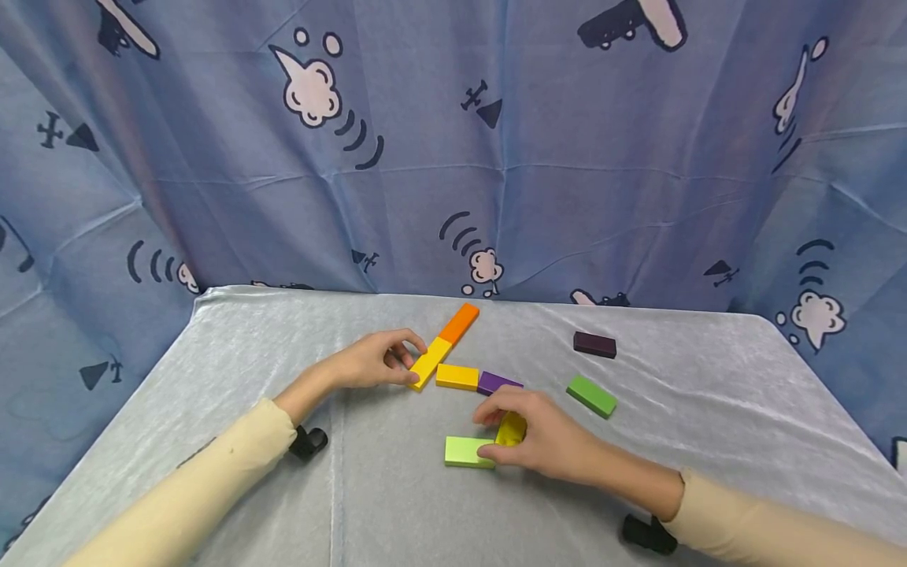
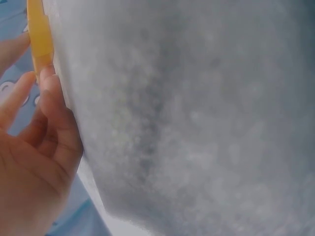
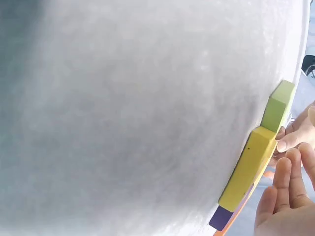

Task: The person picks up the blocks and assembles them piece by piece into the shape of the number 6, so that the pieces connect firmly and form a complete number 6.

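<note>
My left hand [image 1: 411,361] pinches the near end of a yellow block [image 1: 431,361], which lies end to end with an orange block [image 1: 460,323]. The left wrist view shows that yellow block [image 2: 39,34] at my fingertips [image 2: 51,98]. My right hand [image 1: 497,431] grips a second, mustard-yellow block [image 1: 512,428] between thumb and fingers, its end against a light green block [image 1: 466,452]. In the right wrist view the mustard block [image 3: 248,172] touches the light green block [image 3: 278,105], with my fingers [image 3: 290,142] behind them.
An amber block [image 1: 457,376] and a purple block [image 1: 498,383] lie end to end between my hands. A green block [image 1: 591,395] and a dark maroon block [image 1: 594,344] lie to the right. A grey cloth covers the table [image 1: 234,346]; a blue curtain hangs behind.
</note>
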Available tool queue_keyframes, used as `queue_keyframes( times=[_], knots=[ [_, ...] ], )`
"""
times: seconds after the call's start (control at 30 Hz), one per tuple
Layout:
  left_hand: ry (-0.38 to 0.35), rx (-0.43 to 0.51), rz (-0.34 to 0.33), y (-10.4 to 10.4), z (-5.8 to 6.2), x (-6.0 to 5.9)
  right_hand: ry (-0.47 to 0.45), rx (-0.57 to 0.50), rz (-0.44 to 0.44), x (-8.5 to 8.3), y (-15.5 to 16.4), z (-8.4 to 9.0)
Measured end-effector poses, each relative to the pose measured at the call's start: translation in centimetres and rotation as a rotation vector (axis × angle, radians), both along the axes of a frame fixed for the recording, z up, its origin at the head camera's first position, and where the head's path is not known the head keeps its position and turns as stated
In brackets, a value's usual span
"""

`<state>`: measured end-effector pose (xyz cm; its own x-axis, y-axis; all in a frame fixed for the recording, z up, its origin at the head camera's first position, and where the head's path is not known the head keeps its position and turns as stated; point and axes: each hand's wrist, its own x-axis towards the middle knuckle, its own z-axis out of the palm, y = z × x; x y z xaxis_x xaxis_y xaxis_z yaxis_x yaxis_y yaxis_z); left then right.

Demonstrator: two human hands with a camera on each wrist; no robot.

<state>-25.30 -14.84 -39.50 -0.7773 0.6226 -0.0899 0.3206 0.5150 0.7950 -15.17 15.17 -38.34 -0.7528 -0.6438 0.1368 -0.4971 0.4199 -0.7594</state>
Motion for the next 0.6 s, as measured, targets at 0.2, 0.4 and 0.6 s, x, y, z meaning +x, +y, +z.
queue_keyframes(
  times=[0.2,0.4,0.6],
  knots=[
    [0.005,-0.007,-0.001,0.0,0.0,0.0,0.005,-0.036,-0.004,0.1,0.7,0.1],
    [0.01,-0.009,-0.004,0.1,0.1,0.0,0.018,-0.087,-0.005,0.2,1.5,0.0],
    [0.014,-0.01,-0.005,0.1,0.2,0.1,-0.006,-0.081,-0.027,0.2,2.4,0.3]
  ],
)
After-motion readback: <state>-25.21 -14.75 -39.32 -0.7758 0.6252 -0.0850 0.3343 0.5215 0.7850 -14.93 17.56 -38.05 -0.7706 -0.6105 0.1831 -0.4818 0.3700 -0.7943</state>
